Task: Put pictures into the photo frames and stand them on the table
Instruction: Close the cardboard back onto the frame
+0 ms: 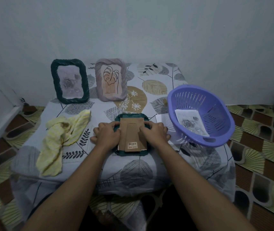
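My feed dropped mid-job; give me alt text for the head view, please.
The left hand and right hand hold a face-down dark green frame, cardboard backing up, on the table. Behind stand a dark frame and a pink frame, both filled; yellow cloth left, purple basket with a rose print right.

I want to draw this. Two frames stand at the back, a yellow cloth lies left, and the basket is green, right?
Almost. The head view shows the basket is purple, not green. The dark green frame and the pink frame do stand at the back, and the yellow cloth lies left.
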### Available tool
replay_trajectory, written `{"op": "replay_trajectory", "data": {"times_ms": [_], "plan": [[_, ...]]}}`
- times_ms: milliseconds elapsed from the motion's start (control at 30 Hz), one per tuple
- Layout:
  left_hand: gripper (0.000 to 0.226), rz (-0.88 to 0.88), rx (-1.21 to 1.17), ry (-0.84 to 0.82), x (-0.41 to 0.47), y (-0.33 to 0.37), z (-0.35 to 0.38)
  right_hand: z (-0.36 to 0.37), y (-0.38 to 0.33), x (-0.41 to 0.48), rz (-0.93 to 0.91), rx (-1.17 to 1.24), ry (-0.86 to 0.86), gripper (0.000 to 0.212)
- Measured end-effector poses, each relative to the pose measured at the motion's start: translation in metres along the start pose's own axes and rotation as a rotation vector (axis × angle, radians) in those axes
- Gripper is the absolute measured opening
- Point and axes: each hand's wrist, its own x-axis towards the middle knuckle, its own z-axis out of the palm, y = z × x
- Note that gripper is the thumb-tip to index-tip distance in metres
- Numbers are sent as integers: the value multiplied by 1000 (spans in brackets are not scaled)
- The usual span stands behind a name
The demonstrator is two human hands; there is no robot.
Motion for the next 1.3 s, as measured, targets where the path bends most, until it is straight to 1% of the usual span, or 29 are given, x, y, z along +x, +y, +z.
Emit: {"op": "replay_trajectory", "data": {"times_ms": [167,233,300,333,400,500,633,833,967,1033,1133,1233,1300], "plan": [[31,-3,-30,17,-2,-2,-1,-3,1,-3,-23,-23,-32,50],[25,-4,-61,51,-4,-4,-3,-5,3,-6,-31,-27,-21,48],[15,-1,-77,85,-3,-12,-3,-7,4,-10,-30,-39,10,41],[17,11,-81,101,-2,-18,-4,-8,5,-12,-34,-49,30,36],[30,33,-101,127,0,-28,-4,-11,8,-18,-58,-100,74,28],[41,37,-72,98,-3,-35,-6,-17,12,-28,-83,-210,96,28],[40,48,-42,37,-16,-35,-7,-21,14,-37,-77,-230,67,30],[36,-3,-159,-33,-22,-32,-7,-19,15,-43,-52,-144,45,36],[24,0,-173,-51,-26,-34,-8,-15,15,-42,-55,-92,21,38],[19,2,-156,-22,-27,-34,-8,-16,15,-41,-60,-116,42,38],[24,-5,-157,10,-28,-34,-6,-17,16,-41,-60,-148,81,36],[30,5,-166,5,-27,-35,-3,-16,17,-41,-57,-137,66,35],[29,-4,-165,-4,-25,-35,-2,-14,17,-39,-63,-147,69,31]]}}
